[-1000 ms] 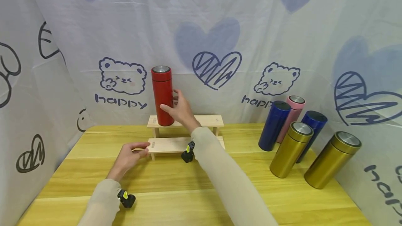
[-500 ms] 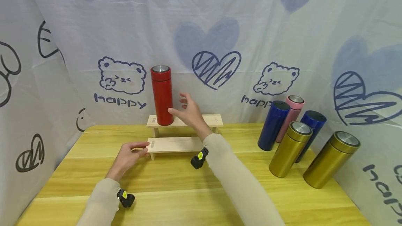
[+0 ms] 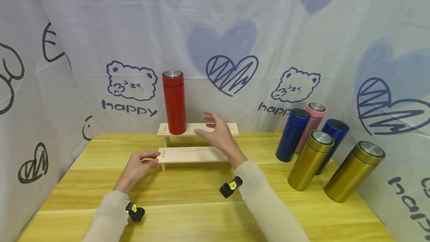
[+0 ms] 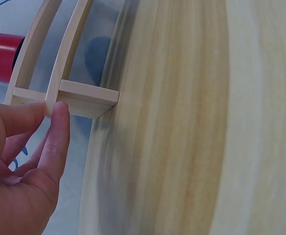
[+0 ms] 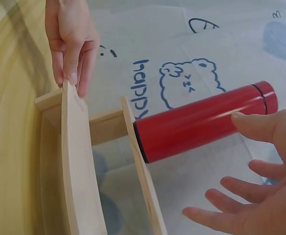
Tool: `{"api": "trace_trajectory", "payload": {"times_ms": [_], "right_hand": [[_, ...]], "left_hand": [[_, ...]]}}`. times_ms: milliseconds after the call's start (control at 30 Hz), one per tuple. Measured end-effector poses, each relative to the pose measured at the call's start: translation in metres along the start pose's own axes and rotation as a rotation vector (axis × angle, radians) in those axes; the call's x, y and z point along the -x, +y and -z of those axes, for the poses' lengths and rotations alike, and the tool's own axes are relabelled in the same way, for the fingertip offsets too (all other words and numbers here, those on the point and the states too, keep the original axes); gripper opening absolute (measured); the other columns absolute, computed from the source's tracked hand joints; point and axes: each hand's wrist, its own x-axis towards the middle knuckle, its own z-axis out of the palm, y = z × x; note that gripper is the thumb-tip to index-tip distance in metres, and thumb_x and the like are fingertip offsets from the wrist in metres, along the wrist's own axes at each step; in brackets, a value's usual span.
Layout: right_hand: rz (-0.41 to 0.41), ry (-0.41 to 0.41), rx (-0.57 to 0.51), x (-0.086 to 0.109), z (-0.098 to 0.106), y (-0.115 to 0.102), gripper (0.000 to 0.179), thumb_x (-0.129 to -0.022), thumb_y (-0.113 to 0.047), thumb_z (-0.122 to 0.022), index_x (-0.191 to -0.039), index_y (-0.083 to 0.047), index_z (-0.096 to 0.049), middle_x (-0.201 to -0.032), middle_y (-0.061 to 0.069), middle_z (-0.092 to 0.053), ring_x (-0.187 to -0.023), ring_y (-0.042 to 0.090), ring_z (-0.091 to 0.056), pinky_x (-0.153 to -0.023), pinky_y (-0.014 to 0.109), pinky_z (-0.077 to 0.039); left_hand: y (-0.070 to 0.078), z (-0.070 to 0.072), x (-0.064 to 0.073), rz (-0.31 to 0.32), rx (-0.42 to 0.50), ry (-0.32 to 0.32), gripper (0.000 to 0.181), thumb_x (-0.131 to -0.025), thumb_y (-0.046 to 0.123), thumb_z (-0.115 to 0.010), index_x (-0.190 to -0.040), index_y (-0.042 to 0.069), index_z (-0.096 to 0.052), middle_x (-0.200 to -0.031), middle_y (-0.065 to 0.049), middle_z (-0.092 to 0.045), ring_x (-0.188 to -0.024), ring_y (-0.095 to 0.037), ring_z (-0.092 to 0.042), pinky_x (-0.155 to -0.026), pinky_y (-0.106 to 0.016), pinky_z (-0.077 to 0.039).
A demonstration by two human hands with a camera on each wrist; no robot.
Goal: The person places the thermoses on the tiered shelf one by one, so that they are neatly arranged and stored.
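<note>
Red flask (image 3: 174,104) upright on upper shelf (image 3: 191,127), near its left edge. Likely stiff, slick, fairly weighty; best held round mid-body. Right hand (image 3: 217,132): grip spread, apart from flask. Left hand (image 3: 136,167): grip pinching lower shelf (image 3: 191,154) at left edge.

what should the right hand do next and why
Probably swing right toward the leftmost blue bottle: the right hand is empty and clear of the red bottle, which stands upright on the upper shelf with room beside it. The left hand pinches the lower shelf.
</note>
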Motion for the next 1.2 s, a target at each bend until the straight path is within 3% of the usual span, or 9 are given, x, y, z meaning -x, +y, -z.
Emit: {"api": "trace_trajectory", "payload": {"times_ms": [400,1200], "right_hand": [[-0.001,0.027,0.043,0.023,0.028,0.006,0.067,-0.09,-0.024,-0.08,-0.15,-0.017,-0.051,-0.148,0.015,-0.06,-0.134,0.041,-0.058,-0.108,0.052,-0.051],[-0.009,0.076,0.152,0.071,0.104,0.028,0.068,-0.094,-0.027,-0.077,-0.153,-0.014,-0.046,-0.15,0.019,-0.056,-0.137,0.042,-0.055,-0.106,0.058,-0.051]], "left_hand": [[-0.002,0.0,0.001,0.015,0.023,-0.003,0.037,-0.102,0.011,-0.063,-0.138,0.002,-0.065,-0.146,-0.026,-0.058,-0.105,-0.018,-0.074,-0.093,-0.028,-0.057],[-0.001,0.0,0.0,-0.003,0.037,-0.001,0.037,-0.102,0.011,-0.064,-0.138,0.001,-0.064,-0.146,-0.026,-0.059,-0.106,-0.023,-0.075,-0.095,-0.032,-0.058]]}}
